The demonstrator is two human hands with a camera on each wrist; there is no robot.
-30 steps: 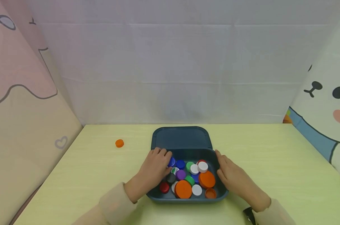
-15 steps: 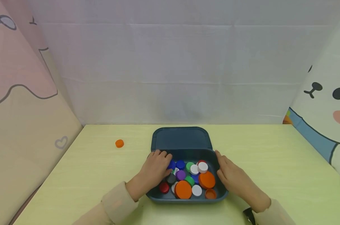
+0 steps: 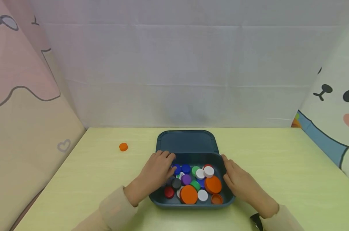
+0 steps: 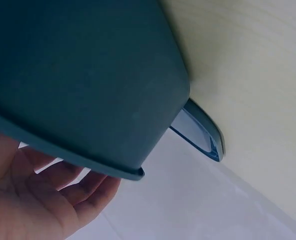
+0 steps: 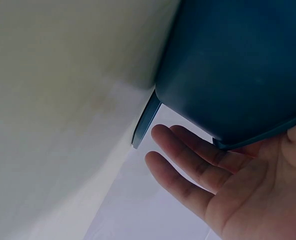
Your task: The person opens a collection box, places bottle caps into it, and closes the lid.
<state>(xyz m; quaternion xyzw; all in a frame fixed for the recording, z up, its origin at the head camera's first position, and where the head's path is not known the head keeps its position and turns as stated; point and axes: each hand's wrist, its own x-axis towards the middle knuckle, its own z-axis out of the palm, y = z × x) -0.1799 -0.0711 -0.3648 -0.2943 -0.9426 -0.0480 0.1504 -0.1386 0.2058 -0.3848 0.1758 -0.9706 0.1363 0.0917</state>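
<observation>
A dark blue box (image 3: 191, 205) holds a mix of bottle caps, among them large orange caps (image 3: 189, 194), white caps (image 3: 202, 195), blue caps (image 3: 186, 169), a purple cap (image 3: 186, 179) and a red cap (image 3: 169, 192). My left hand (image 3: 155, 173) lies over the left rim with loosely bent fingers, its thumb near a blue cap; its palm faces the outer wall (image 4: 87, 95) in the left wrist view. Against the right side rests my right hand (image 3: 241, 185), its fingers mostly straight (image 5: 183, 185) and spread in the right wrist view. No cap shows in either hand.
Behind the box lies its dark lid (image 3: 187, 141) on the pale yellow table (image 3: 267, 150). One orange cap (image 3: 123, 147) sits apart at the back left of the table. A white cloth (image 3: 191, 73) hangs behind, with printed cloths on both sides.
My left hand has lifted slightly and drawn a little left, so more of the blue cap beside it shows. The right hand stays at the box's side.
</observation>
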